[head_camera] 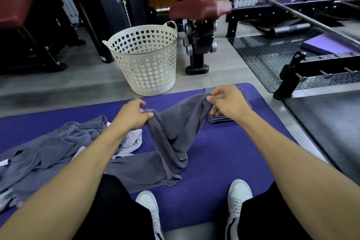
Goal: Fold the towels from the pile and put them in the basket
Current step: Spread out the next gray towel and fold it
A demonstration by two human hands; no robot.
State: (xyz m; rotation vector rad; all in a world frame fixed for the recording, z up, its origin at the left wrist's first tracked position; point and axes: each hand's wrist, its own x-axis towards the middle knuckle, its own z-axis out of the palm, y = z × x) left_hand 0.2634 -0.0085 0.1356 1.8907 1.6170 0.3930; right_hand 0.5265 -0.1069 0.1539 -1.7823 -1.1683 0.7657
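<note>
mid-fold, early stage: one dark grey towel lifted off the purple mat and held up by its top edge, not yet squared. left hand pinched shut on one bunched corner, right hand clamped on the other, the two held apart with the cloth sagging between them in a loose, twisted drape. lower end trailing down onto the mat between the white shoes, crumpled, one bottom corner splayed flat. next, by the look of it: pulling the hands wider to take the sag out, shaking the twist loose, then laying the cloth flat or bringing corner to corner; needs both top corners properly found first, since the grips look more like bunched handfuls than clean corners. soft, thin, limp fabric, likely to slide and cling to itself rather than hold a crease. to the left on the mat, the unfolded pile of grey towels, with a paler one mixed in, rumpled and spread out. just beyond the right hand, a small folded stack of the same grey, partly hidden by it. white perforated basket upright on the tiled floor just past the far edge of the mat, apparently empty as far as can be seen through its holes. plenty left to fold.
</note>
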